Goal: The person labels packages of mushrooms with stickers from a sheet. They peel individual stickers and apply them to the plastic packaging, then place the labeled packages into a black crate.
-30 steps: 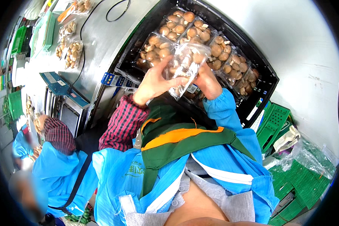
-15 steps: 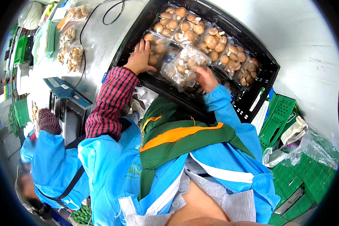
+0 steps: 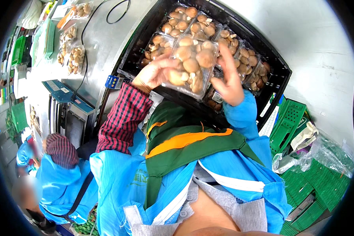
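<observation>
Bright metal bench (image 3: 110, 43) fills the upper left, with a black cable (image 3: 82, 41) looped on it and bagged mushrooms (image 3: 75, 59) near its far side; a co-worker (image 3: 69, 181) in blue stands at the left, and a green crate (image 3: 288, 122) sits at the right, below a pale wall.

One pack (image 3: 190, 65) is up over the black crate (image 3: 280, 74), above the other packs (image 3: 246, 61) lying in it; the left hand (image 3: 155, 72) is closed on its left edge; the right hand (image 3: 231, 80) is at its right edge, fingers nearly straight and thumb spread, though I cannot tell whether it grips or only steadies.

To handle this well, I would keep both hands low on the sides, so the weight rests on the tray rather than the film; light pressure should do, since a hard squeeze could bruise the caps or split the wrap; keeping it level would stop the mushrooms sliding.

It looks squarish and clear, slightly turned, its film shiny and creased; inside, the brown caps are plump and rounded, with paler stems showing between them.
</observation>
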The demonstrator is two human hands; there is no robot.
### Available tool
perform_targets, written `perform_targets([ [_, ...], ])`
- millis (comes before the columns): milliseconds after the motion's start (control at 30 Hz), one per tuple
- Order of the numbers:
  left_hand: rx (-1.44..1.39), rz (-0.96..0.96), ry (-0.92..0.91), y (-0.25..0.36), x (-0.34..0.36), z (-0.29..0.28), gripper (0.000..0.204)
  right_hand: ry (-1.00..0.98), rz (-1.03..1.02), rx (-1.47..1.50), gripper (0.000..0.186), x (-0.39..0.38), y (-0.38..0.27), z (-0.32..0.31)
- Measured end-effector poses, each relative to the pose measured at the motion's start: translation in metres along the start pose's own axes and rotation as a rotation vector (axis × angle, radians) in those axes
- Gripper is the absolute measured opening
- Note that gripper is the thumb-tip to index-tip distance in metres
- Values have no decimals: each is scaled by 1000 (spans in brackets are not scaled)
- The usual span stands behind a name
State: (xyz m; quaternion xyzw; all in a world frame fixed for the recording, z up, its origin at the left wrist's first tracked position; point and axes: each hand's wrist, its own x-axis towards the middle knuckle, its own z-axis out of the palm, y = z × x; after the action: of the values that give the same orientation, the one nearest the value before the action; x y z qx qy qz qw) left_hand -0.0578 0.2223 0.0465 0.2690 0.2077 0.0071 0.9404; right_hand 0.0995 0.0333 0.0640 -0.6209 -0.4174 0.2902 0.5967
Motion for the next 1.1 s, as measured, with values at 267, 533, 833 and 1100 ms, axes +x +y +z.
perform_targets([
  [267, 925, -2, -24, -22, 8, -23, 78, -27, 770, 895, 48, -34, 76, 12],
  [533, 1637, 241, 257, -23, 14, -50, 63, 62, 554, 488, 46, -7, 153, 45],
  [833, 2043, -14, 302, -36, 32, -40, 49, 180, 624, 347, 49, -3, 189, 58],
  [1100, 2101, -46, 265, -46, 31, -25, 72, 58, 787, -41, 45, 18, 155, 60],
])
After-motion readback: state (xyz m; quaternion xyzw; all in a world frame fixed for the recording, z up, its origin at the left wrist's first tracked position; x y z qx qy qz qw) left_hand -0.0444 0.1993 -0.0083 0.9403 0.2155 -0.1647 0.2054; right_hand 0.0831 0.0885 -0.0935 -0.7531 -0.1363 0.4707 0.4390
